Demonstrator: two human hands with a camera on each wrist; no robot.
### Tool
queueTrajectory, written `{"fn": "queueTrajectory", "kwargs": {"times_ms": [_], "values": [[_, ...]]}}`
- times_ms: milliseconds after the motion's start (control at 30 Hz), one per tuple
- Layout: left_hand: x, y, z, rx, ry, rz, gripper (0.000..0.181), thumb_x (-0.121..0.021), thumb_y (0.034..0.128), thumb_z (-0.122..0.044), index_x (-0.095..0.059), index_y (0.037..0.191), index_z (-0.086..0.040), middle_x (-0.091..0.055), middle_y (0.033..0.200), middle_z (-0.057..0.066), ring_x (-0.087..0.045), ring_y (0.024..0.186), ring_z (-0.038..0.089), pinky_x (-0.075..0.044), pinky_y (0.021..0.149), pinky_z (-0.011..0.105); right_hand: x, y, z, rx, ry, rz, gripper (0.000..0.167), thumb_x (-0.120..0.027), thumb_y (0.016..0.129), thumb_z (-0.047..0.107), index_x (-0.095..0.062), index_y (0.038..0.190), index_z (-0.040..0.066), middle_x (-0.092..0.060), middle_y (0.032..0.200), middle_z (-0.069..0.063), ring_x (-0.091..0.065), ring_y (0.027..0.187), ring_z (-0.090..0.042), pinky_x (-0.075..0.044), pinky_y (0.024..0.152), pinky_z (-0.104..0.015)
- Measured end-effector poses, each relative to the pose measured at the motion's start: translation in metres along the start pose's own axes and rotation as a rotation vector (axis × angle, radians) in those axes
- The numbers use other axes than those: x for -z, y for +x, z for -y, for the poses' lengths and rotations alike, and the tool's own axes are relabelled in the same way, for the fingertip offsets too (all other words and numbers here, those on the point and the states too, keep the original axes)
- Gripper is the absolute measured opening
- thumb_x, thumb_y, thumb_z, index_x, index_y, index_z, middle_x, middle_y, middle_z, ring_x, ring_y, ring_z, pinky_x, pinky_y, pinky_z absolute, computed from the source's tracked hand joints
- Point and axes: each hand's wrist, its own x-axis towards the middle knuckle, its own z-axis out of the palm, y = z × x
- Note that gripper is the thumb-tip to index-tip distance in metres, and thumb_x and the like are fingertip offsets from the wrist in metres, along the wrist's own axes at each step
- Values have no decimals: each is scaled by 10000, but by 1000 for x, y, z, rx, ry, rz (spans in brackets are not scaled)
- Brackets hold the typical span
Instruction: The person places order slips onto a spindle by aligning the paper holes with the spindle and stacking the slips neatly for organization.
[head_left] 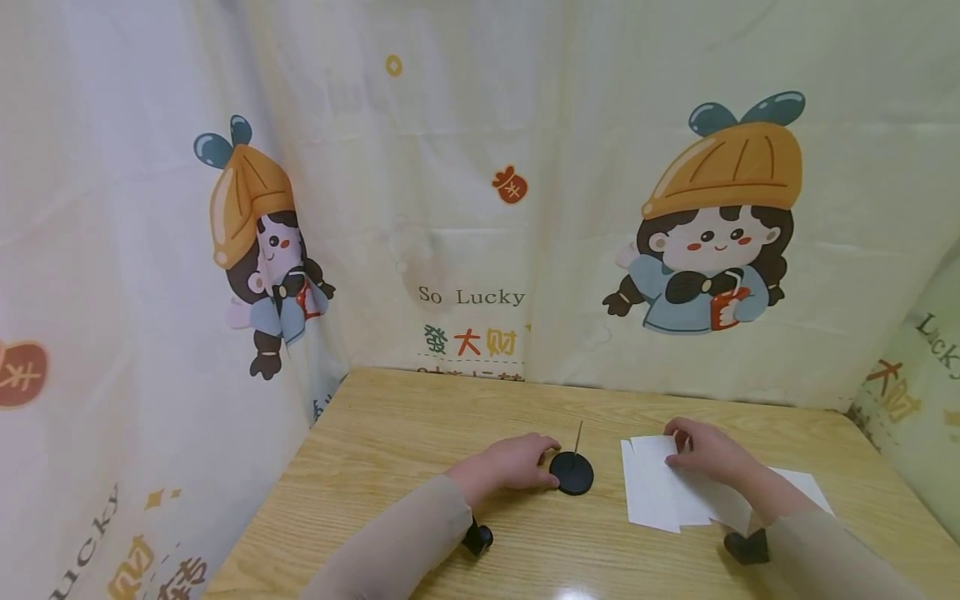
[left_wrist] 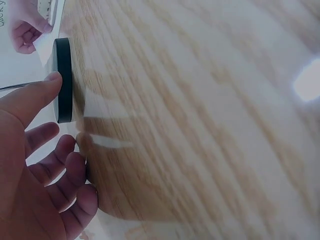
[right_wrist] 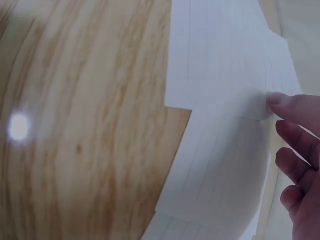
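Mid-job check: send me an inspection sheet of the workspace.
Surface: wooden table, glare near the front.
Job's things: black disc lying flat, thin spike standing up from it; white, faintly lined papers overlapping to its right.
Clutter: nothing seen.
Left hand: at the disc's left edge, thumb against it; grip unclear.
Right hand: at the papers' far edge, thumb on top; pinch unclear.
Cables: nothing seen.
Surroundings: printed cloth behind and at both sides.
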Motion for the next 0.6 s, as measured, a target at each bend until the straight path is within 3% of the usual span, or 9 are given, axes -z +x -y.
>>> {"fn": "queueTrajectory", "kwargs": {"times_ms": [267, 600], "values": [[-1, 1, -1, -1, 22, -3, 582, -703, 887, -495, -531, 1397, -275, -555, 983, -102, -528, 868, 43, -464, 799, 278, 2, -3, -1, -76, 142, -31, 262, -735, 883, 126, -629, 1107, 39, -581, 902, -45, -516, 838, -221, -456, 692, -321], [-3, -2, 0, 10, 16, -4, 579, -694, 889, -510, -511, 1408, -331, -592, 1132, -73, -580, 1012, 56, -475, 894, 308, 0, -13, -1, -33, 268, -79, 224, -722, 913, 192, -641, 1024, 15, -598, 904, -51, -526, 789, -175, -479, 650, -276]]}}
